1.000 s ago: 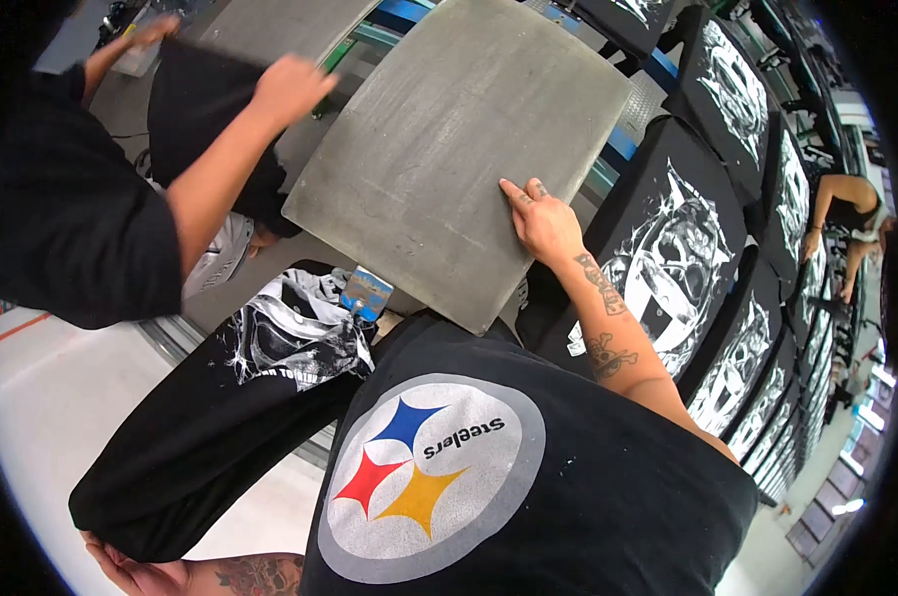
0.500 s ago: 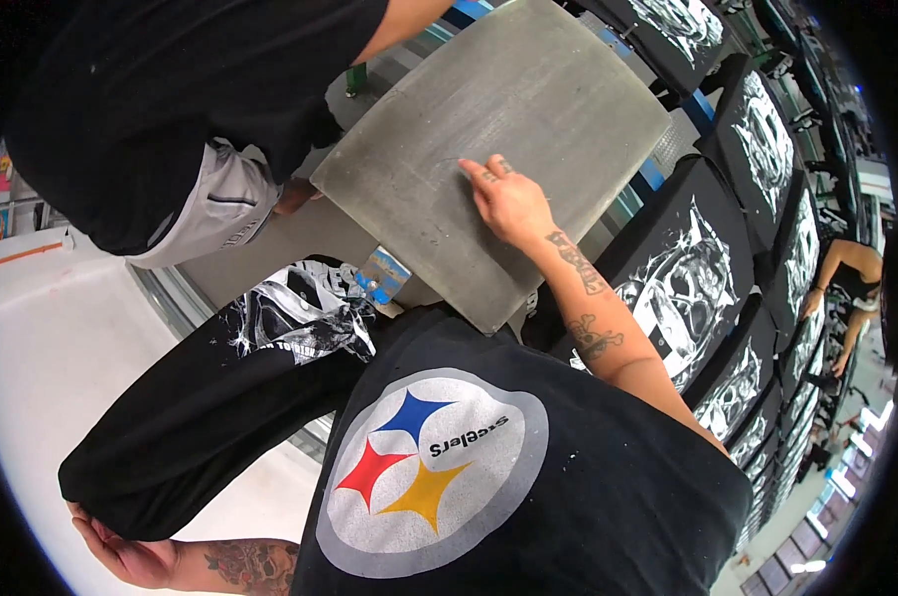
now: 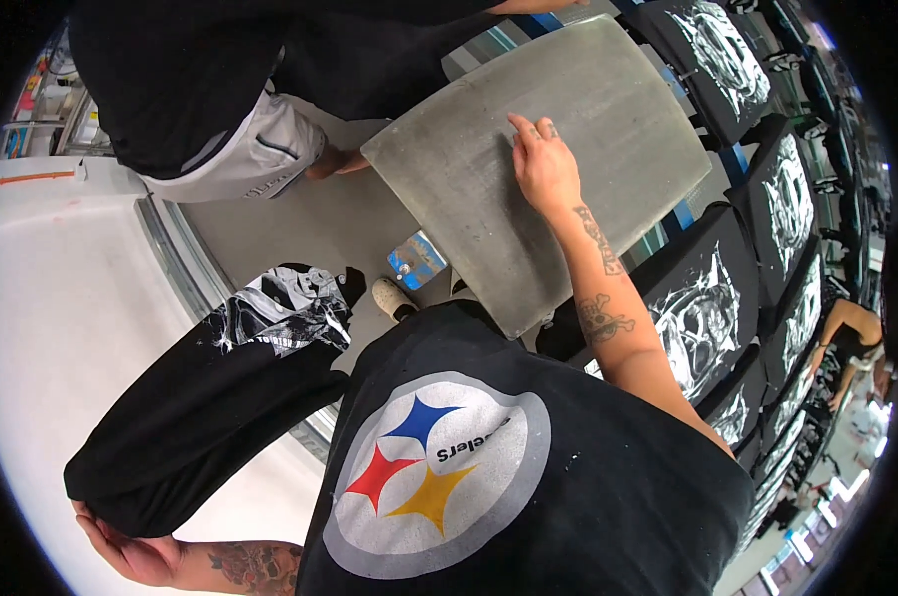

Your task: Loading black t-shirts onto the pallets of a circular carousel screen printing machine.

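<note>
Two at once: clutching the black printed garment (image 3: 186,427) in the left hand (image 3: 136,551), right hand (image 3: 548,174) half-spread over the grey platen (image 3: 618,109) between its edges, best without creasing the print (image 3: 290,308).

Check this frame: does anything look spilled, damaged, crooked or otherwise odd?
Nothing looks spilled or damaged. The only thing that stands out, mildly, is the gray board: its top is bare, while printed black cloths are spread out in rows to its right.
</note>
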A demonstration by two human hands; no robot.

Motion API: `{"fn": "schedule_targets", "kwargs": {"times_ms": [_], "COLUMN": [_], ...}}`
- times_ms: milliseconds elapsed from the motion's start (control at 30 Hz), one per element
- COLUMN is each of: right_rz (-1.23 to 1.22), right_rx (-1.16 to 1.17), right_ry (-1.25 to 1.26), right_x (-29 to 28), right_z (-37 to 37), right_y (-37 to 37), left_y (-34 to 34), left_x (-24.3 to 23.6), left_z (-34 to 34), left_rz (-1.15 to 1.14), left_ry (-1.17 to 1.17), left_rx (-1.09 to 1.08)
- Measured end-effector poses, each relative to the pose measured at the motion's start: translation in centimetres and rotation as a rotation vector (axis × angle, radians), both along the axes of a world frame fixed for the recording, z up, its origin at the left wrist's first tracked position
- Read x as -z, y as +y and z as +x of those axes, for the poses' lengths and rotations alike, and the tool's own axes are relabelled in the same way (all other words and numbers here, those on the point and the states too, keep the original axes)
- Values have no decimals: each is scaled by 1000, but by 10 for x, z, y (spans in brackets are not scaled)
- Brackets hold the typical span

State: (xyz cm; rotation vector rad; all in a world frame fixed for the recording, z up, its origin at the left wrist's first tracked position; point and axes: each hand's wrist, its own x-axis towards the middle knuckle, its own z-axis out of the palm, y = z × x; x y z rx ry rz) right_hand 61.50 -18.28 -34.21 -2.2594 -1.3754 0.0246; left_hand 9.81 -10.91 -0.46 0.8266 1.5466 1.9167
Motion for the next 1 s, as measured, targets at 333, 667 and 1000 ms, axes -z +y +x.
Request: {"fn": "schedule_targets", "kwargs": {"times_ms": [333, 667, 1000], "right_rz": [-131, 88, -243], "right_rx": [-116, -24, -375], "right_ry": [-155, -97, 54], "right_x": [49, 17, -5], "right_z": [24, 42, -49], "right_y": [84, 103, 7], "left_y": [-11, 3, 16], "left_x": [13, 22, 24], "left_z": [-62, -56, -56], "left_rz": [-63, -53, -54], "left_ry": [14, 32, -28], "left_rx": [117, -67, 12]}}
